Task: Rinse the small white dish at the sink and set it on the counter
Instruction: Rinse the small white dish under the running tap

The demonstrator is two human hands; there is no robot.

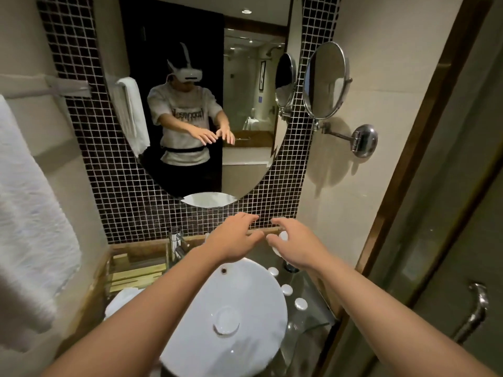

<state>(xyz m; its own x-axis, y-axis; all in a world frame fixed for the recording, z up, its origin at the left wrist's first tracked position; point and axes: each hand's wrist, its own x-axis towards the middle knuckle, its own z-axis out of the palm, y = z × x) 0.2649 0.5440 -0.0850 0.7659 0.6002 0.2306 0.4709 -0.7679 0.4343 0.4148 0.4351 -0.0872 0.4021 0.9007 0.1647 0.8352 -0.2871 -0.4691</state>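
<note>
White dish under rt hand, lt hand beside — fingers spread

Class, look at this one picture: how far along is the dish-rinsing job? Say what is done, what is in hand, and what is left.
Done: nothing visible; no water runs from the tap into the basin. In hand: both the left hand and right hand reach with spread fingers toward the dish at the back of the counter; neither grips it yet. Left: pick it up, rinse it, set it down.

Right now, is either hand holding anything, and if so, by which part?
Nothing is clearly held. The left hand hovers open above the basin. The right hand reaches over a small white dish; contact cannot be told.
</note>
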